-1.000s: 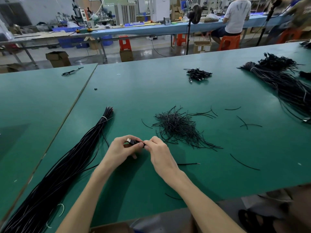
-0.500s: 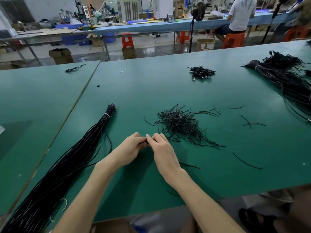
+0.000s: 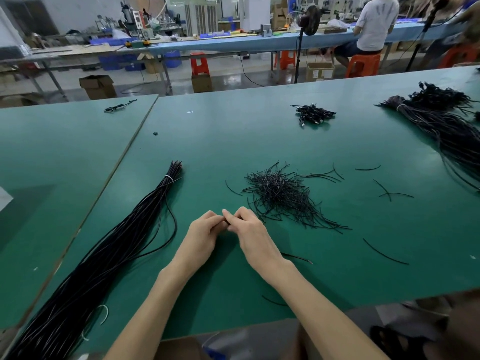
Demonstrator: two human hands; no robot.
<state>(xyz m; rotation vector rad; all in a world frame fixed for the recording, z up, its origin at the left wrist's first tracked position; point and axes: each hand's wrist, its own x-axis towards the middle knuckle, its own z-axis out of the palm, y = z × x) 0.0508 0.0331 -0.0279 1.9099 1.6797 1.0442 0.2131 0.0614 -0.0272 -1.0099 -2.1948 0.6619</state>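
Pinching tight, both grips at once: left hand (image 3: 201, 236) and right hand (image 3: 249, 233) fingertip to fingertip just above the green tabletop (image 3: 259, 141), curled round a small black piece (image 3: 228, 223), mostly hidden between them. Just right of the knuckles, a heap of short black wire offcuts (image 3: 283, 196). Off to the left, a long tied cable bundle (image 3: 104, 255) stretched along the tabletop. Beside the right wrist, one loose wire (image 3: 298, 258) lying flat.

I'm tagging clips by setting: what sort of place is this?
Probably a cable workshop: green workbench, a tied bundle of black cables, a heap of short wire pieces; left hand and right hand pinch one wire.
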